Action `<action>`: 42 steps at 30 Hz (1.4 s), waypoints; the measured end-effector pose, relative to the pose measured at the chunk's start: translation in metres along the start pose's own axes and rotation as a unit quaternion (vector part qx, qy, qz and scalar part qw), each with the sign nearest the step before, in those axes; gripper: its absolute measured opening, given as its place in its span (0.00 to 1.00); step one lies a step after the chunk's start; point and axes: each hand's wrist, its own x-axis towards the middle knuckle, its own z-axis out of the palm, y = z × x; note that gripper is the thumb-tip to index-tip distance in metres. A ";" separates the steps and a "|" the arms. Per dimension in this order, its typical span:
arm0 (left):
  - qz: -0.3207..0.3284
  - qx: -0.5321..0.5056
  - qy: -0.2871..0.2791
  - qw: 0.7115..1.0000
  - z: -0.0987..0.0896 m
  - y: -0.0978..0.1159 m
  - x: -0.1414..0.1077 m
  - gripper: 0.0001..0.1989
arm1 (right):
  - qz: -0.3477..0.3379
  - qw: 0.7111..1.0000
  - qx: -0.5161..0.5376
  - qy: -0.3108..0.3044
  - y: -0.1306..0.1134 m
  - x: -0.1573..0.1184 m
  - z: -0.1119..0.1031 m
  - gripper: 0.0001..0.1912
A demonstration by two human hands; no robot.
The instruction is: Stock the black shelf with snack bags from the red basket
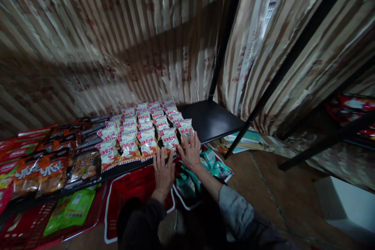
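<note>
Several white snack bags (128, 144) with red lettering and striped edges stand in rows on the black shelf (215, 119). My left hand (164, 174) is at the front edge of the shelf, fingers stretched out, by the lower part of a front-row bag. At the right end of that row, my right hand (190, 152) lies with spread fingers against the lower part of the last bag. Neither hand is wrapped round anything. The fingertips partly cover the bags, so how firmly they touch cannot be made out.
Left of the white bags are brown bags (84, 164), orange-and-black bags (52, 170) and red packets. Below the shelf stand a red basket (131, 187), another basket with teal packets (216, 166), and one with a green packet (73, 207). A white box (348, 199) sits at right.
</note>
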 end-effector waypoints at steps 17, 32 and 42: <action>-0.086 -0.117 -0.050 0.988 0.041 0.016 0.010 0.36 | -0.025 0.984 0.154 -0.086 -0.027 0.007 0.025 0.24; -0.034 -0.064 0.034 0.997 0.048 0.002 0.034 0.38 | -0.042 0.975 0.211 -0.059 -0.024 0.025 0.047 0.26; -0.006 0.049 0.009 0.999 0.038 -0.002 0.032 0.35 | -0.045 0.980 0.185 -0.064 -0.025 0.021 0.056 0.27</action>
